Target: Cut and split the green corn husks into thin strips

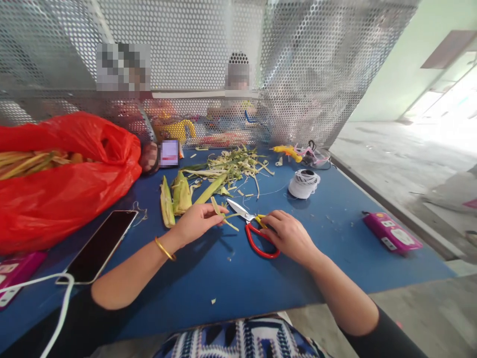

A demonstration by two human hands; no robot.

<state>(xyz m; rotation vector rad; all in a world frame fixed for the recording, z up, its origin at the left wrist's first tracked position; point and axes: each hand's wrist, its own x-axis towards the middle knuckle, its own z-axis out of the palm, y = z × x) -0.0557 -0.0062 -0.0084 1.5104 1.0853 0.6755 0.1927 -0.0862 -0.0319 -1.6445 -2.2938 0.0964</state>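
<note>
Green leaf strip (224,215) sits pinched by my left hand (197,222) at centre frame, just beside the scissors (247,219) on the blue table (335,243). My right hand (289,234) curls closed over the red handles. I'd hold the strip taut, square to the blades, for a clean snip.

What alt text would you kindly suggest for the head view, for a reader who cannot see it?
The left hand pinches a green leaf strip while the right hand holds red-handled scissors on a blue table. A red bag, phone and thread spool lie nearby.
</note>
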